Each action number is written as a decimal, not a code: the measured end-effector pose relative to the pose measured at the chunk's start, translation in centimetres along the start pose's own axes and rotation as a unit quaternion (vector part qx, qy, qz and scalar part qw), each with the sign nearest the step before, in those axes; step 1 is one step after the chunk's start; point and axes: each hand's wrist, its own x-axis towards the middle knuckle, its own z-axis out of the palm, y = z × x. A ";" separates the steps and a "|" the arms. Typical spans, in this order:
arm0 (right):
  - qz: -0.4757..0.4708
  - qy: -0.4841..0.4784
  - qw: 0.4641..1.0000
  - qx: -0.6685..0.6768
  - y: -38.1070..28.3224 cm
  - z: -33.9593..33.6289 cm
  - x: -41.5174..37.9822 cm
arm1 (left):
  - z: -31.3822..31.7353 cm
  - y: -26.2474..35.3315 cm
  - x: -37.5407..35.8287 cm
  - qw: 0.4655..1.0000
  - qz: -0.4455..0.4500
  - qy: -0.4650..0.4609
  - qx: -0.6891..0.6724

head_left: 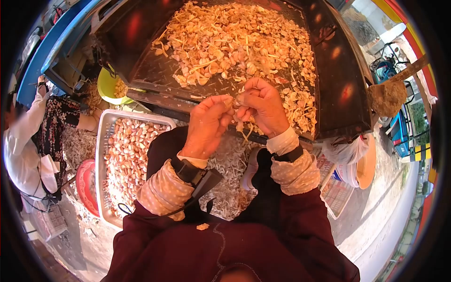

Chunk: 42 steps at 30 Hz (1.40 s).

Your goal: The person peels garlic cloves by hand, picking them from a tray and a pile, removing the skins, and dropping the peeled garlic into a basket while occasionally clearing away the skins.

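Note:
My left hand (210, 123) and my right hand (261, 109) meet in front of the dark tray's near edge. The fingertips of both are pinched around a small garlic clove (236, 102), which they mostly cover. A strip of pale skin (243, 130) hangs below the fingers. Beyond the hands, a heap of unpeeled garlic cloves (235, 40), mixed with dry skins and stalks, lies in the large dark tray (157, 70). To the left of my legs, a white plastic basket (100, 155) holds many garlic cloves (129, 152).
A yellow-green bowl (107, 84) and a red basin (86, 185) are on the left, near another person (28, 150) in a light sleeve. Garlic skins (228, 178) litter the ground between my feet. Buckets (364, 164) and a crate (336, 197) stand at right.

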 end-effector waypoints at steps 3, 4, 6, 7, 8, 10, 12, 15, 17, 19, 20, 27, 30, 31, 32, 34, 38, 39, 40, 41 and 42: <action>-0.073 0.067 0.995 0.009 -1.0 1.0 -0.3 | -0.4 -0.7 0.4 0.997 -0.038 0.008 -0.065; -0.076 0.060 0.991 -0.096 -1.6 1.7 -0.5 | -0.2 -0.7 0.3 0.997 -0.037 0.009 -0.066; -0.068 -0.052 0.967 -0.241 -1.0 2.7 -0.8 | 0.5 -0.7 0.2 0.988 -0.079 0.044 -0.125; -0.069 -0.052 0.966 -0.242 -1.2 2.7 -0.5 | 0.5 -0.5 0.2 0.988 -0.078 0.043 -0.125; -0.083 -0.032 0.956 -0.280 -1.7 2.8 0.1 | 0.2 -0.4 0.1 0.986 -0.096 0.023 -0.136; -0.110 0.065 0.931 -0.341 -2.3 1.7 2.3 | -0.2 -0.5 0.1 0.982 -0.114 0.005 -0.147; -0.099 0.053 0.905 -0.410 -1.6 -1.1 6.3 | -0.5 -0.5 0.3 0.983 -0.130 0.011 -0.130; -0.072 0.027 0.821 -0.566 2.0 -4.5 11.1 | -0.7 -0.4 0.5 0.980 -0.142 0.026 -0.133; -0.055 0.011 0.760 -0.647 3.1 -4.7 12.6 | -0.9 -0.3 0.5 0.983 -0.131 0.028 -0.128; 0.035 0.014 0.792 -0.610 3.4 -4.7 13.2 | -1.2 -0.3 0.5 0.984 -0.122 0.030 -0.124; 0.036 0.014 0.791 -0.610 3.5 -4.9 13.3 | -1.3 -0.3 0.4 0.985 -0.114 0.033 -0.122; 0.002 -0.027 0.922 -0.385 0.3 -3.0 7.9 | -1.2 0.1 0.2 0.998 -0.010 0.016 -0.060; -0.062 -0.068 0.953 -0.288 -1.1 -0.2 4.5 | -0.3 1.0 -0.3 0.999 0.029 0.022 -0.016; -0.097 -0.078 0.957 -0.263 -1.4 0.5 3.6 | -0.1 1.1 -0.4 0.998 0.054 0.024 0.014; -0.097 -0.079 0.957 -0.262 -1.9 1.3 2.8 | -0.1 1.1 -0.6 0.998 0.054 0.025 0.015; -0.128 -0.057 0.931 -0.338 -2.6 2.0 1.4 | -0.3 0.8 -0.9 0.986 0.131 -0.021 0.097; -0.180 -0.058 0.916 -0.354 -2.4 2.4 0.6 | 0.9 1.7 -2.4 0.972 0.181 0.013 0.152; -0.142 -0.050 0.942 -0.300 -2.6 2.7 0.4 | 1.0 2.1 -2.6 0.967 0.198 0.000 0.158; -0.103 -0.043 0.963 -0.245 -2.9 3.0 0.1 | 1.2 2.4 -2.8 0.962 0.217 -0.014 0.163; -0.105 -0.043 0.963 -0.244 -3.2 3.2 -0.2 | 1.3 2.5 -2.9 0.962 0.218 -0.014 0.164; -0.091 -0.057 0.974 -0.201 -3.6 3.5 -0.6 | 1.4 2.5 -3.3 0.954 0.234 -0.004 0.189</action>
